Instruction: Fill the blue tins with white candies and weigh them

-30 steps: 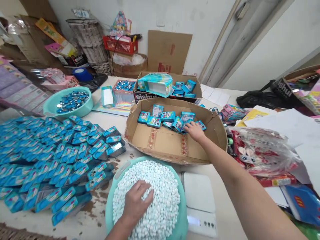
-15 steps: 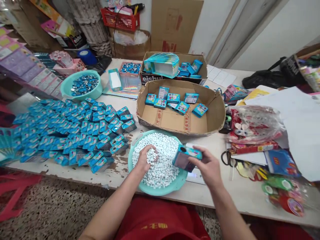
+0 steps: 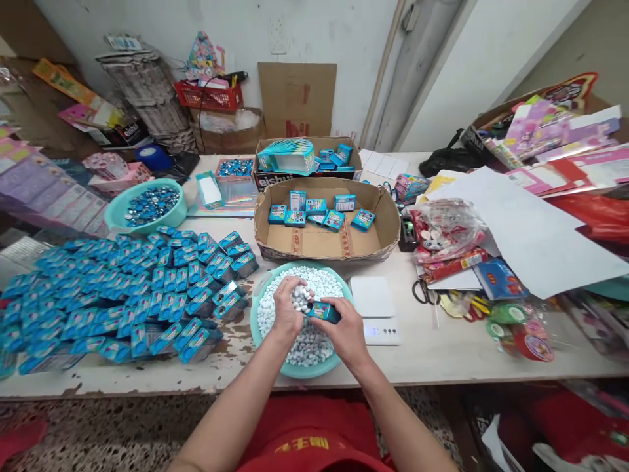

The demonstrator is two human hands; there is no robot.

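Pale surface (image 3: 422, 354), basin (image 3: 314, 372) at six o'clock; over it, presumably against spillage, left fingers (image 3: 284, 288) cup pellets (image 3: 301, 299); right fingers (image 3: 343, 308) grip a box (image 3: 321, 311).

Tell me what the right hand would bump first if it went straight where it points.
Probably white pieces in the left hand: the blue box in the right hand points at them, though depth is unclear.

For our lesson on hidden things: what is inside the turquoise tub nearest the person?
Inside the turquoise tub lie many small white pieces. The left grip, right grip and blue box hide some; the pieces cover the tub's bottom, so whatever lies beneath cannot be seen.
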